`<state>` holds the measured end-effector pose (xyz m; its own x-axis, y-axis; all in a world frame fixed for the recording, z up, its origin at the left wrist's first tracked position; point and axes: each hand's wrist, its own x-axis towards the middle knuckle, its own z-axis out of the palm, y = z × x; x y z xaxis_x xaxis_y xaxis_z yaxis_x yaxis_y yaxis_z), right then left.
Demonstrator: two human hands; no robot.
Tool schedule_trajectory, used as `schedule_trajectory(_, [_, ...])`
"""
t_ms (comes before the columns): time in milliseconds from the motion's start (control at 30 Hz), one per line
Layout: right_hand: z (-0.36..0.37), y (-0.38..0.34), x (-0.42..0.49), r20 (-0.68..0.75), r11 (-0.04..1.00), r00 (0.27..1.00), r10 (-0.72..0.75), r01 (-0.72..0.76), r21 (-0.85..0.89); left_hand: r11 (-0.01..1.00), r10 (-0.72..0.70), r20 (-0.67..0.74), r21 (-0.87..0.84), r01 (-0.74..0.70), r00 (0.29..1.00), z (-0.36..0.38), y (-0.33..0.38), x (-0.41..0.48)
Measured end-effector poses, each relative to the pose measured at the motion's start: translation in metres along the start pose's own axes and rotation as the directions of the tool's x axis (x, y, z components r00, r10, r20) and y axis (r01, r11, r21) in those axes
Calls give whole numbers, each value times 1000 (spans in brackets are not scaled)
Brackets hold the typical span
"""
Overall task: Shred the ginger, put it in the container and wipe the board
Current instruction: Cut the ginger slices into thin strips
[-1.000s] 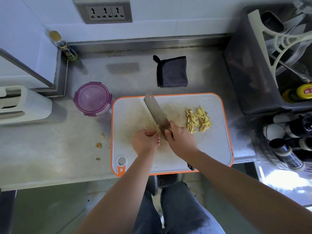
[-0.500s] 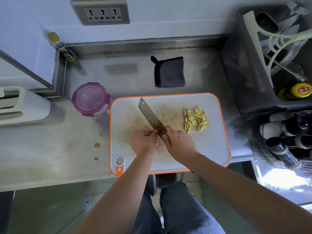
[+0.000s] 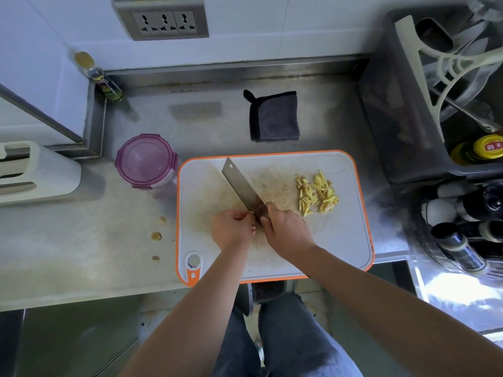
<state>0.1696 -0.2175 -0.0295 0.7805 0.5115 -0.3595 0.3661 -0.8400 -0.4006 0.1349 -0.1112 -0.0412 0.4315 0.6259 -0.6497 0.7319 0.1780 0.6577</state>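
My right hand grips the knife by its handle, fingers curled tight round it, near the middle of the cutting board. The blade points to the far left. I cannot tell if its edge touches the board. My left hand sits just left of the blade, touching it, with its fingers curled in. It pinches a bit of ginger, and only a tiny yellow tip peeks out beside the blade. A pile of ginger strips lies on the right part of the board, apart from both hands. The board is white with an orange rim and lies on a steel counter, with its near edge at the counter's near edge. The container, with its purple lid on, stands just beside the board's far left corner. Three small ginger scraps lie on the counter left of the board. A dark folded cloth lies on the counter just past the board's far edge. A small bottle stands in the far left corner. A grey bin sits at the far right.
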Motion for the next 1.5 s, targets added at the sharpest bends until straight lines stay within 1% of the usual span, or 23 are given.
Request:
schedule_trajectory(67, [-2,5,4,-40,997,999,31,-28,76,1000,-3,9,0,3,1000,0,1,-1])
schedule_trajectory(133, [-7,15,9,-97,984,990,102,-86,158,1000,1,17,-22,-1,1000,0,0,-3])
schedule_trajectory(200, [-15,27,12,-137,961,974,179,-144,234,999,34,39,-22,-33,999,-3,0,-4])
schedule_trajectory(233, [-18,31,11,-143,949,970,199,-154,277,998,52,55,-28,-50,997,-4,0,-5])
schedule_trajectory(300, [-24,32,7,-133,938,974,182,-131,319,996,78,68,-40,-75,995,-7,0,-6])
schedule_trajectory(367, [-24,24,3,-105,951,988,118,-82,299,995,99,39,-7,-99,994,-11,-1,-5])
schedule_trajectory(467, [-12,7,-2,-35,968,999,18,-9,251,990,117,-20,85,-115,993,-16,-8,1])
schedule_trajectory(567, [-1,5,-7,23,982,1000,-15,11,190,970,146,-32,201,-136,989,-20,-19,10])
schedule_trajectory(633, [-3,15,-9,15,978,999,31,-33,208,961,156,-18,235,-148,988,-22,-20,10])
schedule_trajectory(800, [-24,50,-14,-74,943,978,196,-167,287,935,198,29,293,-198,980,-18,-14,5])
schedule_trajectory(900, [-38,64,-19,-123,936,967,224,-178,305,914,224,68,331,-233,972,-13,-7,-1])
schedule_trajectory(967, [-49,74,-22,-222,945,944,244,-179,274,897,244,87,358,-259,966,-9,-2,-3])
schedule_trajectory(1067, [-68,91,-22,-344,962,898,273,-257,94,859,284,101,414,-300,953,-3,7,-10])
schedule_trajectory(1167, [-74,106,-20,-375,938,881,287,-338,-79,835,317,134,430,-343,939,7,13,-16])
schedule_trajectory(1233, [-69,110,-19,-359,918,883,301,-370,-142,825,320,165,436,-360,933,15,13,-18])
schedule_trajectory(1300, [-59,107,-21,-343,925,892,294,-356,-135,813,325,192,443,-377,926,22,13,-19])
schedule_trajectory(1400, [-45,96,-28,-300,964,928,223,-256,-75,799,317,223,460,-386,922,25,13,-20])
schedule_trajectory(1467, [-42,89,-32,-290,977,940,181,-205,-53,809,307,248,440,-389,919,28,13,-19])
schedule_trajectory(1500, [-43,87,-33,-308,979,935,177,-199,-43,829,299,261,406,-386,918,29,14,-20])
